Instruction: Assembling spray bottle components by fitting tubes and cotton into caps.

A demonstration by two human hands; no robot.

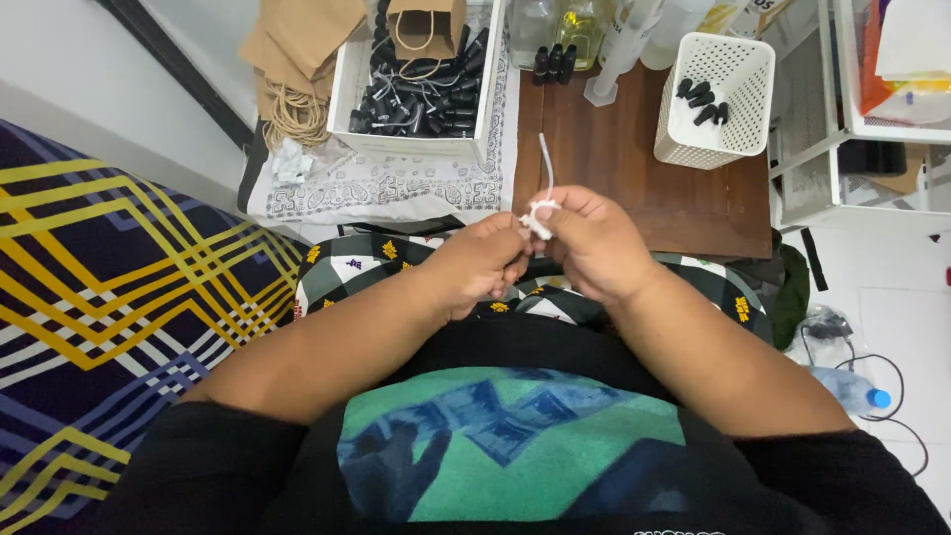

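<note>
Both my hands meet over my lap, just in front of a low wooden table (634,178). My right hand (594,243) pinches a small white plastic pump part (540,216) whose thin white tube sticks up toward the table. My left hand (475,263) is curled against it, fingertips touching the same white part from the left. What lies inside my left palm is hidden.
A white box (416,144) of black caps and a small brown paper bag stand at the back left on a patterned cloth. A white perforated basket (713,109) holds a few black caps. Clear bottles stand at the back. A striped mattress lies left.
</note>
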